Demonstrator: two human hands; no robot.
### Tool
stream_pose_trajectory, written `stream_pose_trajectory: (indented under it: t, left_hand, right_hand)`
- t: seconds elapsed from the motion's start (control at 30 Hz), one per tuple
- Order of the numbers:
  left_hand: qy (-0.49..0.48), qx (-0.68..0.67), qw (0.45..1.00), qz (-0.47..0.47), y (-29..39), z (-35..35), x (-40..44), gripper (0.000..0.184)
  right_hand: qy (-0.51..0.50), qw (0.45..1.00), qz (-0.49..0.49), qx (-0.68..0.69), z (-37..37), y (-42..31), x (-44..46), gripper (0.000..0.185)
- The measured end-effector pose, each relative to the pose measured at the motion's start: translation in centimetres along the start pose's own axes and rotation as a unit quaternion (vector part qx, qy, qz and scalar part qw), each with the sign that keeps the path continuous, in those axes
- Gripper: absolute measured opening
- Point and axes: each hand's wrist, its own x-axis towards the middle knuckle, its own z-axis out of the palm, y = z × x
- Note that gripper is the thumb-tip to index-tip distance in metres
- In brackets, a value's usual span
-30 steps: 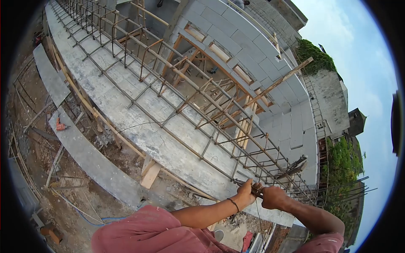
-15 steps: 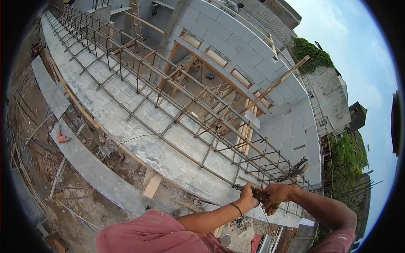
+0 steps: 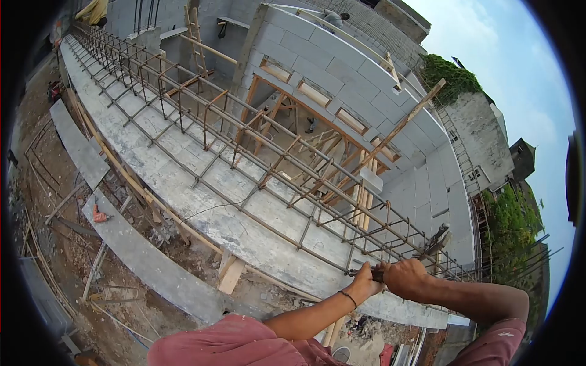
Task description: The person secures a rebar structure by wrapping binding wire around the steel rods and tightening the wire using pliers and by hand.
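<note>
Both of my hands are closed on a dark, rod-like tool (image 3: 378, 274), whose exact kind I cannot make out. My left hand (image 3: 364, 282), with a dark band on its wrist, grips it on the left side. My right hand (image 3: 405, 279) wraps its fingers round it close beside the left. The tool's left end reaches the end of a long steel bar (image 3: 298, 246) of the rebar mesh; whether it grips the bar is unclear. Beneath the mesh lies a pale concrete slab (image 3: 183, 177). The tied rebar cage (image 3: 281, 157) runs along the slab beyond my hands.
A dark, hook-like piece (image 3: 434, 241) rests by the cage beyond my right hand. On a lower plank (image 3: 155, 268) at left lies an orange-red drill (image 3: 101, 215). Past the cage stand a grey block wall (image 3: 345, 58) and a wooden pole (image 3: 409, 116). The slab's edge drops to rubble.
My right hand's fingers have closed tighter round the tool and the hand has moved slightly right and up. The whole scene sits a little further right in view.
</note>
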Motion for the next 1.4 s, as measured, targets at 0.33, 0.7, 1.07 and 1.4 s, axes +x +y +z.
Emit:
stream_pose_trajectory:
  t: [0.33, 0.7, 1.07, 1.4]
  left_hand:
    - [-0.138, 0.129, 0.979, 0.074, -0.6, -2.9, -1.7, 0.032]
    - [-0.140, 0.143, 0.979, -0.032, -0.3, -2.4, -2.2, 0.034]
    - [-0.032, 0.263, 0.959, 0.099, -2.8, -1.5, -4.3, 0.035]
    - [-0.162, 0.192, 0.963, 0.096, -0.8, -4.9, -2.9, 0.045]
  right_hand:
    - [-0.389, 0.622, 0.116, 0.669, 7.3, 4.9, 2.6, 0.030]
    - [-0.057, 0.977, 0.081, 0.187, 1.9, -2.0, -3.0, 0.041]
    - [0.099, 0.986, 0.128, 0.030, 6.5, -2.7, -4.2, 0.033]
    - [-0.185, 0.499, 0.107, 0.840, 9.1, 0.1, -4.9, 0.026]
